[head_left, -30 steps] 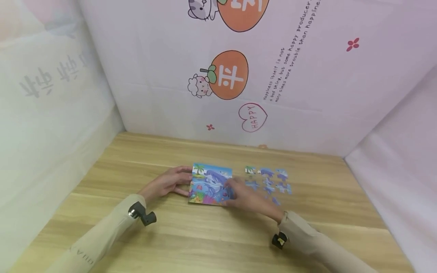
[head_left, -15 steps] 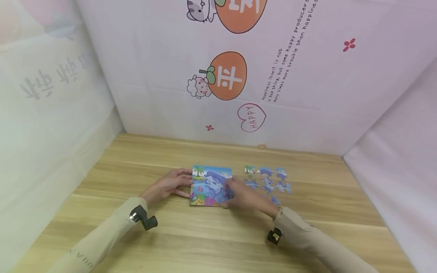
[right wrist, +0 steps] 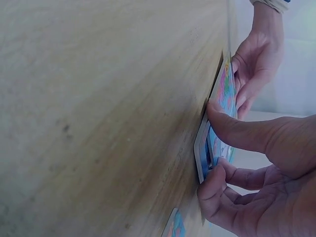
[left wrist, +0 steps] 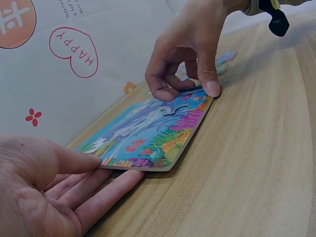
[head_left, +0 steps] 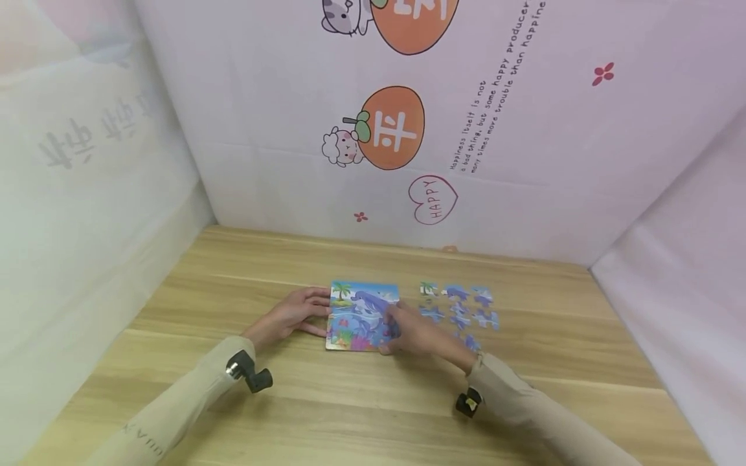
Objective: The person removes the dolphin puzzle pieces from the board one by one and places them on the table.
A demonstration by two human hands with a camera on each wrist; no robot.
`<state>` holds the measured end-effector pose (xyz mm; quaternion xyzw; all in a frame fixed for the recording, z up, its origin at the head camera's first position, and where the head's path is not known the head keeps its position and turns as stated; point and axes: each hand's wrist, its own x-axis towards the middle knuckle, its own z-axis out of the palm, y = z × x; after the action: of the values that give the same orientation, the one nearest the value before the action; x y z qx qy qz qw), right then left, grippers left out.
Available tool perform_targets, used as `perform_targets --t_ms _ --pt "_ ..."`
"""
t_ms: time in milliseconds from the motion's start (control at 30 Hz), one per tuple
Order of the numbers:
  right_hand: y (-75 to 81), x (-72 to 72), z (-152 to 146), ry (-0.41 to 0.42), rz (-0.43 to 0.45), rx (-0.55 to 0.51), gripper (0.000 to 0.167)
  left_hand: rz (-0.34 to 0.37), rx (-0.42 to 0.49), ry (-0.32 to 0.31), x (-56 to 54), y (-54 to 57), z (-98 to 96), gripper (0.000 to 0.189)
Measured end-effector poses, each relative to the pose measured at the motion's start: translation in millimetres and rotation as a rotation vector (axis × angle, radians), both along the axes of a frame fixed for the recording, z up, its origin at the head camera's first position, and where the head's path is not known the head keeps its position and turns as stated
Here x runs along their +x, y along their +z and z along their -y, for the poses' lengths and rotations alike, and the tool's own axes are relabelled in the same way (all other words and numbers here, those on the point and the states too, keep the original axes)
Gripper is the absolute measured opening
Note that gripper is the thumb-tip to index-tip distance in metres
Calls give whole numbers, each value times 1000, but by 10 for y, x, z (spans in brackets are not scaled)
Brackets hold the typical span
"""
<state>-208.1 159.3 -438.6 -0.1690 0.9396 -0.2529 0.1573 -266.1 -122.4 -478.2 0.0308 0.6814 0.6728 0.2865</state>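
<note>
A dolphin jigsaw puzzle (head_left: 352, 323) in a thin flat board lies mid-table. My left hand (head_left: 289, 315) holds its left edge. In the left wrist view, the left thumb (left wrist: 81, 160) lies on the rim and the fingers reach beneath, so that end of the puzzle (left wrist: 148, 133) stands slightly off the table. At the right end my right hand (head_left: 418, 333) has its thumb on the near edge and bent fingertips on the picture. The right wrist view shows a dark blue gap (right wrist: 208, 148) in the puzzle between thumb and fingers. The right hand covers part of the picture.
Several loose puzzle pieces (head_left: 459, 314) are spread to the right of the board, some joined or touching. White printed cloth (head_left: 280, 129) hangs behind the wooden table (head_left: 326, 408) and on both sides. Each wrist carries a small black camera (head_left: 250, 372).
The board's near left corner has come down a little, so it looks flatter. My right forearm has shifted slightly left, while both hands keep hold of the puzzle.
</note>
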Motion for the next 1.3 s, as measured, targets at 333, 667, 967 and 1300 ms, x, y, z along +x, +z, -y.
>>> perform_targets --t_ms 333,667,967,1300 --pt "2 11 -51 4 34 -53 41 11 -28 12 -6 2 -32 56" --pt "-50 -62 -103 40 1 -86 29 -19 -45 2 3 -17 -33 56" --pt "-69 -116 -225 131 18 -289 13 -39 -32 -25 7 -29 -16 57" --pt "-28 -148 -557 40 88 -476 14 -50 -20 -37 6 -28 -7 59"
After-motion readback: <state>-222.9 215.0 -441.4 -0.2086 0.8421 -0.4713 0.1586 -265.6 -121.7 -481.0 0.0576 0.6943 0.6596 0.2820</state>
